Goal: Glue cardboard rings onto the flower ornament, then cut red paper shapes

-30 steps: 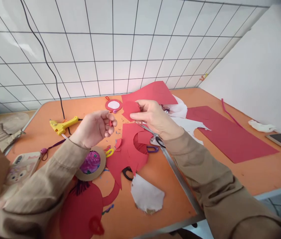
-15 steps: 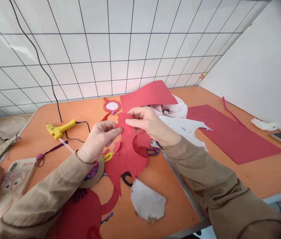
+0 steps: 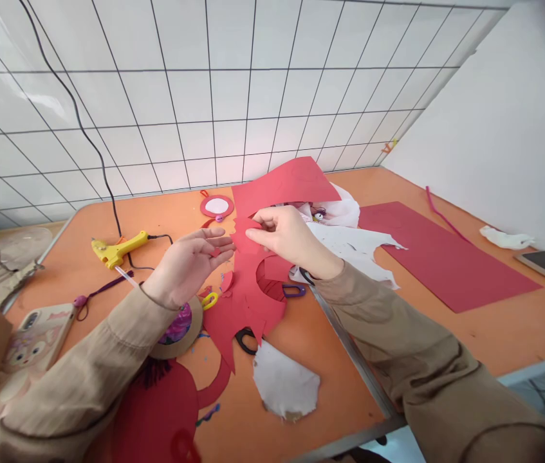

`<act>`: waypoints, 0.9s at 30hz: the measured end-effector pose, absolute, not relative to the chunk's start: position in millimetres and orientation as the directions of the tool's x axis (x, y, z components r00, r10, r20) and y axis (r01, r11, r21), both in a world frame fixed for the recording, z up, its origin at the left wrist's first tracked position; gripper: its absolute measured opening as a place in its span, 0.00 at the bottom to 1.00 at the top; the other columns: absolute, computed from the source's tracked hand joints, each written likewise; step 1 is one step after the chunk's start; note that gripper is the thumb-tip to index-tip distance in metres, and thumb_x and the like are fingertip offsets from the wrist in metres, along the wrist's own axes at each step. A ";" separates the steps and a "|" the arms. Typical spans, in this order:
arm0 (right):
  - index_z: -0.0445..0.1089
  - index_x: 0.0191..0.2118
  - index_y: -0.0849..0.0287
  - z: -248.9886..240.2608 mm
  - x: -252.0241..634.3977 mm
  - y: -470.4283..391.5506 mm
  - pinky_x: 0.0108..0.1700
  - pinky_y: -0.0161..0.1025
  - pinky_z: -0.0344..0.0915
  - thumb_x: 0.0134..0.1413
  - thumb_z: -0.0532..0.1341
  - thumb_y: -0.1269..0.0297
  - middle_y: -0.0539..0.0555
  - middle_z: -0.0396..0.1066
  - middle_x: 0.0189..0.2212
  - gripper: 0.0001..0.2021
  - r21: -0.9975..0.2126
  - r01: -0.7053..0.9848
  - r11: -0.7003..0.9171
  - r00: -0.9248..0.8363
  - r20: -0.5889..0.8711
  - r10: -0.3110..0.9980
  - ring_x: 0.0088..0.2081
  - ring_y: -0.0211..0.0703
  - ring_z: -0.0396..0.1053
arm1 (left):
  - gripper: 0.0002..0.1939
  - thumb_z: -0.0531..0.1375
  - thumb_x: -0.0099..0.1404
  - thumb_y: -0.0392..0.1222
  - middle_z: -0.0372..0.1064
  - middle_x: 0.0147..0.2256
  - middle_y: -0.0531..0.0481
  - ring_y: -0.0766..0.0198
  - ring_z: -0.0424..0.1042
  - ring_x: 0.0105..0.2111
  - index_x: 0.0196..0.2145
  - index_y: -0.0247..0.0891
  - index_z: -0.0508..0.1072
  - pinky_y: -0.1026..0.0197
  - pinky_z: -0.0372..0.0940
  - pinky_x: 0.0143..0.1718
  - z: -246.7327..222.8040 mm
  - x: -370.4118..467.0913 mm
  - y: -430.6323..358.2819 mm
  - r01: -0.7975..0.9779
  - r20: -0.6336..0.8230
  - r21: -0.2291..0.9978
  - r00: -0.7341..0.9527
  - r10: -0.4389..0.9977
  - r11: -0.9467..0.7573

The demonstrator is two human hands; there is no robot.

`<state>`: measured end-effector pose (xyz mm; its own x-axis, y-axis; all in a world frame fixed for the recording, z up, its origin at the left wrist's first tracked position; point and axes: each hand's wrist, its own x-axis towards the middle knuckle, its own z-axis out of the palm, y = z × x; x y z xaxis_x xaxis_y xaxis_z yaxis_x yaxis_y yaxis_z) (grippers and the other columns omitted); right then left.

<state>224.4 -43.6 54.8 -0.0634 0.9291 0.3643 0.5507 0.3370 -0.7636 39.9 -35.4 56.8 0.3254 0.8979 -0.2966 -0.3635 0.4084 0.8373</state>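
Observation:
My right hand (image 3: pixel 291 239) pinches the upper end of a red card sheet (image 3: pixel 248 289) with irregular cut edges and a curved cut-out. To its left, my left hand (image 3: pixel 188 262) is turned partly palm up, fingers stretched out and apart from the sheet. A small red patch shows between its thumb and fingers; whether that is a loose scrap I cannot tell. Under the sheet, the black scissors handle (image 3: pixel 246 341) pokes out. A purple clip (image 3: pixel 294 291) lies to the right, a yellow clip (image 3: pixel 210 300) to the left.
A yellow glue gun (image 3: pixel 120 249) with its cord lies at left, above a phone case (image 3: pixel 40 341). Red card (image 3: pixel 446 257) and white torn cloth (image 3: pixel 349 244) lie at right. Closer in are a white fabric piece (image 3: pixel 286 382) and a red round card piece (image 3: pixel 156 411).
My left hand has let go of the red card's edge, opened its fingers and turned palm up. My right hand keeps its pinch on the sheet.

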 end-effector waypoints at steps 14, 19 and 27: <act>0.55 0.19 0.57 53.2 232.8 -37.9 0.23 0.33 0.50 0.49 0.62 0.65 0.43 0.54 0.15 0.15 -0.892 0.365 0.269 -0.019 0.281 0.959 0.19 0.32 0.56 | 0.03 0.61 0.59 0.26 0.77 0.32 0.39 0.61 0.79 0.33 0.31 0.29 0.73 0.64 0.74 0.38 52.0 36.7 -33.5 -0.271 -0.221 0.901 0.384 0.896 0.338; 0.62 0.21 0.59 55.1 231.8 -38.8 0.22 0.32 0.55 0.47 0.65 0.64 0.44 0.60 0.17 0.12 -0.972 0.159 0.176 -0.062 0.168 0.984 0.19 0.31 0.61 | 0.02 0.63 0.54 0.31 0.73 0.25 0.48 0.68 0.72 0.21 0.26 0.32 0.71 0.68 0.68 0.21 54.0 34.6 -31.1 -0.219 -0.245 0.903 0.446 0.861 0.371; 0.65 0.25 0.61 52.9 219.8 -49.4 0.22 0.31 0.60 0.51 0.64 0.63 0.48 0.67 0.22 0.10 -0.978 0.146 0.151 -0.114 0.135 0.984 0.19 0.33 0.68 | 0.13 0.69 0.52 0.43 0.61 0.18 0.57 0.75 0.56 0.14 0.24 0.35 0.70 0.70 0.49 0.14 43.4 42.5 -41.7 -0.178 -0.180 0.949 0.377 0.909 0.262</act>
<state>219.8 -49.4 52.9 -0.1144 0.9842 0.1354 0.1456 0.1514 -0.9777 42.5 -41.7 43.4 0.3769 0.9086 -0.1800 -0.1780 0.2617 0.9486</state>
